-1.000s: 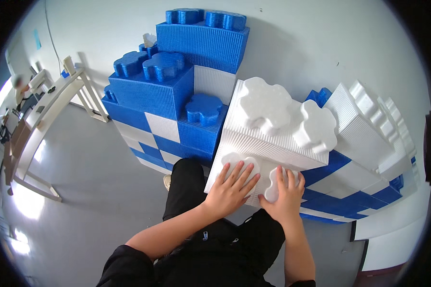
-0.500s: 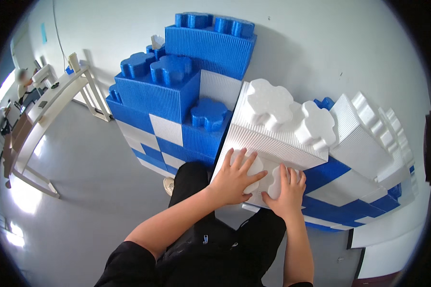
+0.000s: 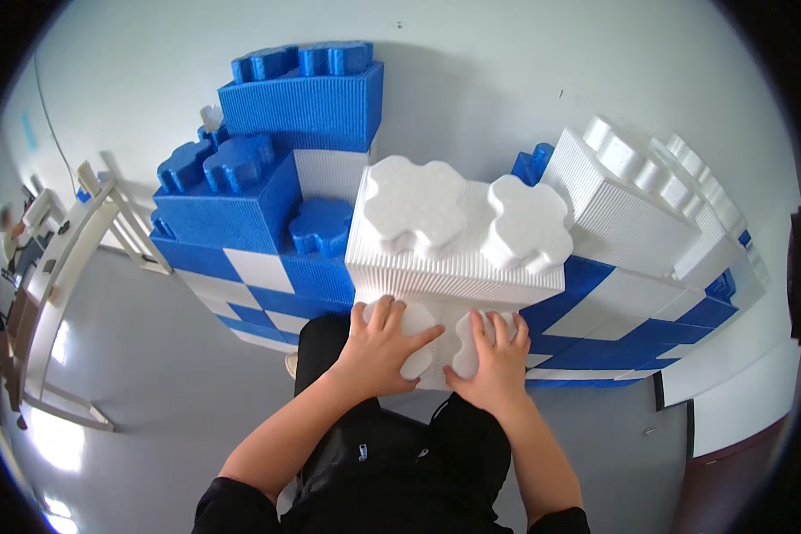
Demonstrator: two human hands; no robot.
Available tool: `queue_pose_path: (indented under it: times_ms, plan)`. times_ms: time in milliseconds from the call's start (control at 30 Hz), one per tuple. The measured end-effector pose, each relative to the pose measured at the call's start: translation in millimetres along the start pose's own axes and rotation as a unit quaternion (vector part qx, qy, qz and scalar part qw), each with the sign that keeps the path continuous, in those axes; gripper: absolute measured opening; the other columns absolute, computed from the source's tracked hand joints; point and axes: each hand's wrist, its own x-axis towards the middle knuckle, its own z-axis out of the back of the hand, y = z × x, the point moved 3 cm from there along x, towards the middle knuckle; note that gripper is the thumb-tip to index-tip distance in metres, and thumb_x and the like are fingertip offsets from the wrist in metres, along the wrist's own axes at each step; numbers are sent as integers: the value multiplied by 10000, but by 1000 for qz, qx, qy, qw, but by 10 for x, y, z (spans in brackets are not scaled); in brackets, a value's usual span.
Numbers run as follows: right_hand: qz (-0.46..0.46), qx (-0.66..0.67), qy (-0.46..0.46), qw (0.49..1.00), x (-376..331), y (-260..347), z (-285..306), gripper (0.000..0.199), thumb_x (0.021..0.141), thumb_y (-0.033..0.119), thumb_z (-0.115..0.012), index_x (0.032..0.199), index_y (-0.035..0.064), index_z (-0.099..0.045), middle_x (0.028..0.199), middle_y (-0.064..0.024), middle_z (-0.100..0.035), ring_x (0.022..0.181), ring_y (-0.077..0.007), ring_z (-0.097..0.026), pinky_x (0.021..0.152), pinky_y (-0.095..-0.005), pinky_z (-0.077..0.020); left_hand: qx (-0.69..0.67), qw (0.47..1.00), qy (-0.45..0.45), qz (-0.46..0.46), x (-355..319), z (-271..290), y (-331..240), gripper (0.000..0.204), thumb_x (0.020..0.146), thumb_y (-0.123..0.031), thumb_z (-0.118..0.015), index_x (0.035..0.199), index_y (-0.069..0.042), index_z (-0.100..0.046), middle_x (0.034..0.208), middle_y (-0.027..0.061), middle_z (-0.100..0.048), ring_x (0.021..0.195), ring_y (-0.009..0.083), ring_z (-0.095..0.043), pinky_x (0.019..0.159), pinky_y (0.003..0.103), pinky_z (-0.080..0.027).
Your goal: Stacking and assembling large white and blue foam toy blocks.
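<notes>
So, a white studded block (image 3: pixel 447 322) is being pressed from above, right in front of the wearer's body and low between two stacks. Its left stud (image 3: pixel 418 354) is covered by the left hand (image 3: pixel 376 354), fingers spread pretty wide, thumb held off to the near side. The right stud (image 3: pixel 465 349) is straddled by the right hand (image 3: pixel 494 367), thumb on the near left edge and fingers slightly parted over the top; how firmly it's gripped can't be told. Just beyond, a taller ribbed white block (image 3: pixel 454 274) is seen, topped with two chunky flower-shaped studs. On the left, a blue-and-white stack (image 3: pixel 209 222) is stepped up toward the pale wall (image 3: pixel 472 71); on the right, another stack (image 3: pixel 596 343) is topped with tilted-looking white blocks (image 3: pixel 632 214). Way off left, a white table (image 3: pixel 76 227) is set on the grey floor (image 3: pixel 178 383).
</notes>
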Motion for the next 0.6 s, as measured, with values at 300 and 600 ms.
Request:
queue_pose_path:
  times_ms: [300, 600]
  plan:
    - [-24, -8, 17, 1000, -71, 49, 104, 878, 655, 416, -777, 1381, 64, -431, 1297, -184, -429, 1223, -516, -332, 976, -626, -317, 12, 999, -40, -11, -14, 74, -33, 835, 596, -499, -777, 1372, -387, -488, 1285, 209, -437, 1261, 382, -375, 982, 588, -292]
    - [-222, 222, -352, 882, -219, -1332, 1031, 89, 856, 70, -622, 935, 29, -633, 835, -21, -604, 766, -133, -576, 696, -251, -437, 33, 998, -46, 3, 24, 94, 32, 867, 607, -551, -754, 1395, -321, -475, 1295, 224, -448, 1276, 405, -373, 1018, 584, -260]
